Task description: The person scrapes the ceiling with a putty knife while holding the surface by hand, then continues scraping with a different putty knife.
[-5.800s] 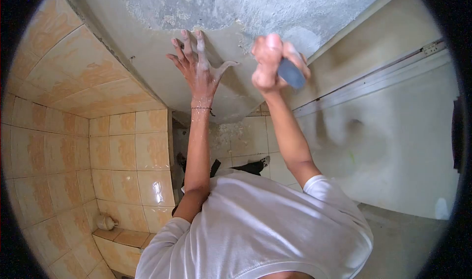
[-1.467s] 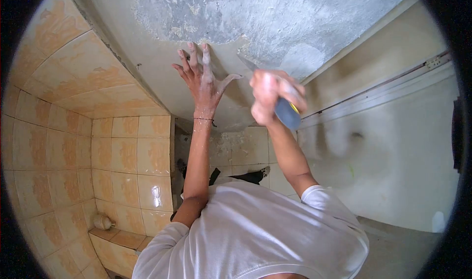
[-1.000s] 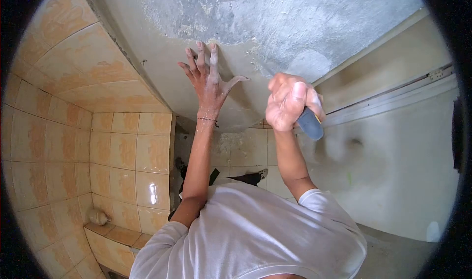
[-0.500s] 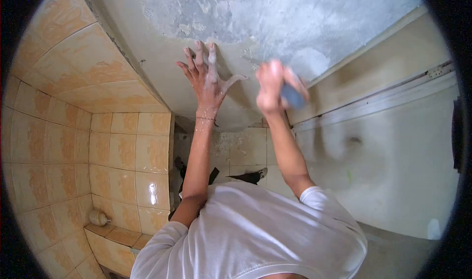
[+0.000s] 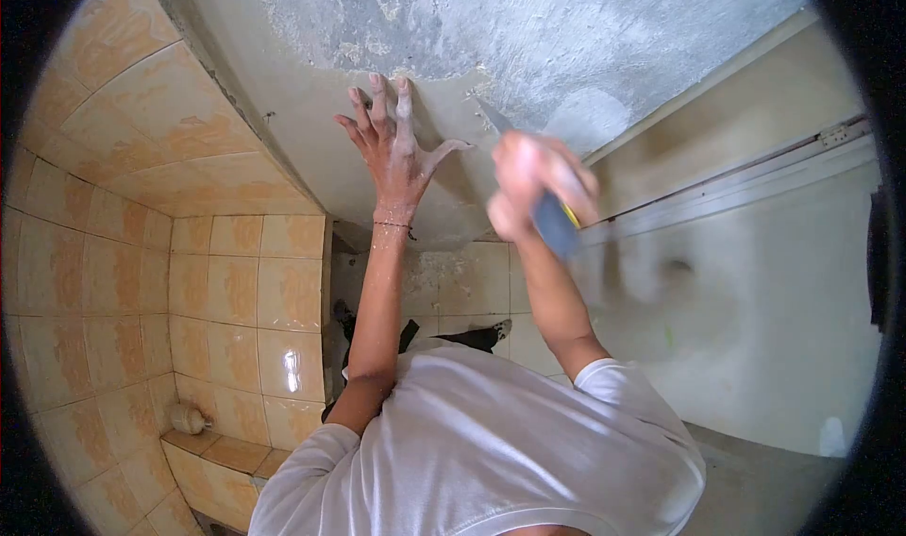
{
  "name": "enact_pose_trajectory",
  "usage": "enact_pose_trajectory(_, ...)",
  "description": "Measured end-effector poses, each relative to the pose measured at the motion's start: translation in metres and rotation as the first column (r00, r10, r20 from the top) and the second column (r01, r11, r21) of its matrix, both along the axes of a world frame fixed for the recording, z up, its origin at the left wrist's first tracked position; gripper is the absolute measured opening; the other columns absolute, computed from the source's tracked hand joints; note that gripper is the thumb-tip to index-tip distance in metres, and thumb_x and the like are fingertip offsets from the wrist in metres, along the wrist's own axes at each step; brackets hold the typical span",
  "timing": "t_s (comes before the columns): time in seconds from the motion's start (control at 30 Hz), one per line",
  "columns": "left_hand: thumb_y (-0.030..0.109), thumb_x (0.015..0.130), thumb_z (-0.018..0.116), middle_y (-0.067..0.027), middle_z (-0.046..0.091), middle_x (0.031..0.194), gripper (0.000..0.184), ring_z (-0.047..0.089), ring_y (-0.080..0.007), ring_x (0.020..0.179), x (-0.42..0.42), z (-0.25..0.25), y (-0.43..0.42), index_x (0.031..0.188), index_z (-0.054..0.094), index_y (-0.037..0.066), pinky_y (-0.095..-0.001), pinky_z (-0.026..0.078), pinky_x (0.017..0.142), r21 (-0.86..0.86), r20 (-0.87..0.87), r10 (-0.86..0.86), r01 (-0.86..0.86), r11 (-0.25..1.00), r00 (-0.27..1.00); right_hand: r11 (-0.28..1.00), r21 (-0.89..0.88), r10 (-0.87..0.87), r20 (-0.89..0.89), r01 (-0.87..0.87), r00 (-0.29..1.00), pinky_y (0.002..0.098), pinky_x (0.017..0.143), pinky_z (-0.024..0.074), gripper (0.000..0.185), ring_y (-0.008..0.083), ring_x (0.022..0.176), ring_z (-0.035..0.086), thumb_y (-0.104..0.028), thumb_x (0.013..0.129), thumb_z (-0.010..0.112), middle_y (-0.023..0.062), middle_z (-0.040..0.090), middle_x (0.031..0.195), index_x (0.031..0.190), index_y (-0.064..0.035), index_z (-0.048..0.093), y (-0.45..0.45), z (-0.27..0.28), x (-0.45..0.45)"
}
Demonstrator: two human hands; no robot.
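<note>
My left hand [image 5: 389, 159] lies with fingers spread against the wall [image 5: 321, 111], its fingertips near the edge of the rough grey patch [image 5: 528, 45]. Whitish dust covers its fingers and wrist. To its right, my right hand [image 5: 540, 182] is closed around a scraper [image 5: 557, 226] with a grey and yellow handle. The scraper's thin blade points up and left, towards the patch's lower edge. Motion blurs this hand and the handle, and whether the blade touches the wall is unclear.
Orange-and-cream tiles [image 5: 222, 281] cover the left side. A round pale object [image 5: 189, 418] sits on a tiled ledge [image 5: 226, 453] at the lower left. At the right stands a pale panel [image 5: 755, 309] beside a metal strip. Floor tiles [image 5: 472, 276] show below my hands.
My right hand, with the scraper, has moved down slightly since the last frame, after shifting up and left from its place one second ago. My left hand stays spread on the wall.
</note>
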State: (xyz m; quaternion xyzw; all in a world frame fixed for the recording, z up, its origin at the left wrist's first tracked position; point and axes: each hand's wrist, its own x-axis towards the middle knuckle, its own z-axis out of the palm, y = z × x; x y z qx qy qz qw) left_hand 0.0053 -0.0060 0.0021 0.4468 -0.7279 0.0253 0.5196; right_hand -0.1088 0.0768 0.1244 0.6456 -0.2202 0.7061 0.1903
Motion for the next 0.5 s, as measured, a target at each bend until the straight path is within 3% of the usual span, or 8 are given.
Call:
enact_pose_trajectory(0.03, 0.069, 0.069, 0.081, -0.0132, 0.015, 0.176, 0.121, 0.000, -0.0416, 0.161, -0.001, 0.001, 0.001, 0.166, 0.034, 0.014, -0.0681, -0.004, 0.125, -0.003, -0.002, 0.006, -0.006, 1.000, 1.000, 0.986, 0.102, 0.140, -0.046, -0.135, 0.989, 0.0314, 0.043, 0.0456, 0.032, 0.0154, 0.042, 0.048, 0.013, 0.082, 0.059, -0.0002, 0.049, 0.055, 0.068, -0.0082, 0.041, -0.004, 0.005, -0.002)
enact_pose_trajectory(0.2, 0.071, 0.068, 0.081, -0.0128, 0.015, 0.175, 0.122, 0.000, -0.0409, 0.161, -0.002, 0.001, 0.002, 0.166, 0.034, 0.014, -0.0682, -0.004, 0.125, 0.005, -0.008, -0.003, 0.003, 1.000, 1.000, 0.989, 0.108, 0.077, 0.208, -0.101, 0.975, 0.0334, 0.043, 0.0448, 0.037, 0.0133, 0.044, 0.047, 0.002, 0.092, 0.057, -0.0013, 0.044, 0.053, 0.065, -0.0093, 0.035, 0.005, -0.003, 0.002)
enact_pose_trajectory(0.27, 0.071, 0.068, 0.081, -0.0127, 0.015, 0.175, 0.122, 0.000, -0.0406, 0.161, 0.000, -0.001, 0.002, 0.166, 0.034, 0.014, -0.0683, -0.004, 0.125, 0.018, -0.006, 0.006, -0.006, 1.000, 1.000, 0.884, 0.088, 0.391, 0.399, -0.459, 0.829, 0.0294, 0.040, 0.0358, 0.043, 0.0126, 0.043, 0.045, -0.007, 0.100, 0.056, 0.0054, 0.051, 0.053, 0.061, -0.0061, 0.039, 0.022, 0.013, 0.001)
enact_pose_trajectory(0.3, 0.071, 0.070, 0.081, -0.0145, 0.014, 0.175, 0.124, 0.000, -0.0421, 0.161, 0.000, -0.001, 0.002, 0.166, 0.031, 0.013, -0.0693, -0.002, 0.124, 0.003, 0.014, 0.010, -0.010, 1.000, 1.000, 0.871, 0.097, 0.431, 0.320, -0.481, 0.844, 0.0282, 0.043, 0.0315, 0.042, 0.0097, 0.044, 0.038, -0.007, 0.103, 0.054, 0.0028, 0.047, 0.052, 0.063, -0.0069, 0.042, 0.022, 0.015, -0.005)
enact_pose_trajectory(0.33, 0.071, 0.071, 0.081, -0.0162, 0.012, 0.175, 0.125, 0.001, -0.0435, 0.161, 0.000, 0.000, 0.002, 0.167, 0.027, 0.012, -0.0703, 0.000, 0.124, -0.014, 0.034, 0.012, -0.011, 1.000, 0.999, 0.871, 0.098, 0.430, 0.319, -0.481, 0.845, 0.0282, 0.043, 0.0315, 0.042, 0.0097, 0.044, 0.038, -0.007, 0.103, 0.054, 0.0028, 0.047, 0.052, 0.063, -0.0069, 0.042, 0.013, 0.013, -0.006)
enact_pose_trajectory(0.4, 0.072, 0.071, 0.081, -0.0162, 0.012, 0.175, 0.126, 0.001, -0.0432, 0.161, 0.001, -0.001, 0.001, 0.167, 0.027, 0.012, -0.0700, 0.000, 0.124, -0.003, 0.030, 0.004, -0.004, 1.000, 1.000, 0.970, 0.220, -0.144, 0.164, 0.106, 0.976, 0.0304, 0.045, 0.0311, 0.041, 0.0085, 0.045, 0.031, -0.009, 0.103, 0.054, -0.0014, 0.038, 0.050, 0.065, -0.0101, 0.042, -0.014, -0.005, -0.007)
enact_pose_trajectory(0.43, 0.073, 0.071, 0.080, -0.0162, 0.013, 0.175, 0.126, 0.001, -0.0429, 0.161, 0.000, -0.001, 0.002, 0.167, 0.027, 0.012, -0.0697, 0.000, 0.124, 0.002, 0.027, 0.003, -0.003, 1.000, 1.000, 0.903, 0.388, 0.033, 0.365, -0.184, 0.931, 0.0313, 0.046, 0.0313, 0.033, 0.0093, 0.049, 0.034, -0.010, 0.103, 0.056, -0.0009, 0.039, 0.054, 0.072, -0.0099, 0.044, -0.028, -0.033, -0.012)
enact_pose_trajectory(0.5, 0.073, 0.071, 0.080, -0.0163, 0.013, 0.175, 0.126, 0.001, -0.0428, 0.161, -0.001, -0.001, 0.003, 0.167, 0.027, 0.012, -0.0691, 0.000, 0.125, -0.008, 0.036, 0.008, -0.008, 1.000, 0.999, 0.914, 0.344, 0.075, 0.373, -0.213, 0.925, 0.0312, 0.047, 0.0319, 0.029, 0.0098, 0.051, 0.036, -0.011, 0.103, 0.056, 0.0003, 0.041, 0.056, 0.076, -0.0094, 0.043, -0.022, -0.047, -0.015)
